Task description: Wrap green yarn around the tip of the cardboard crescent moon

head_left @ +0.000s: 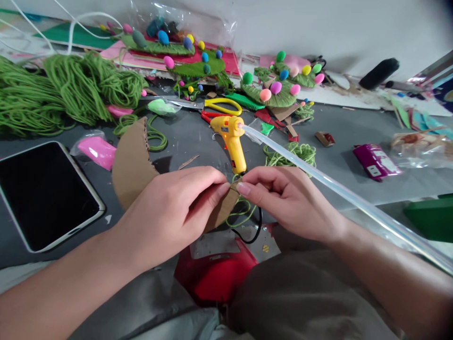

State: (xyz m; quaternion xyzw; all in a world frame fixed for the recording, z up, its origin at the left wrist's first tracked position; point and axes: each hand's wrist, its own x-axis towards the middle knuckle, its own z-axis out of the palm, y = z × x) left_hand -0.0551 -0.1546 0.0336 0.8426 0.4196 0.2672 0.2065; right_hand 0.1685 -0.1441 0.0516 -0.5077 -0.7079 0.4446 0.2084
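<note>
A curved piece of brown cardboard lies under my left hand; its other end shows between the two hands. My left hand pinches this end with thumb and forefinger. The fingertips of my right hand are closed at the cardboard's tip, on a thin green yarn that crosses it and hangs in loops below. Just beyond the fingertips is a yellow glue gun, with a long clear glue stick reaching from its back over my right forearm.
A black-screened tablet lies at the left, below a heap of green yarn. Yellow-handled scissors sit behind the glue gun. Green yarn-wrapped pieces with coloured balls line the back. A purple packet is at the right.
</note>
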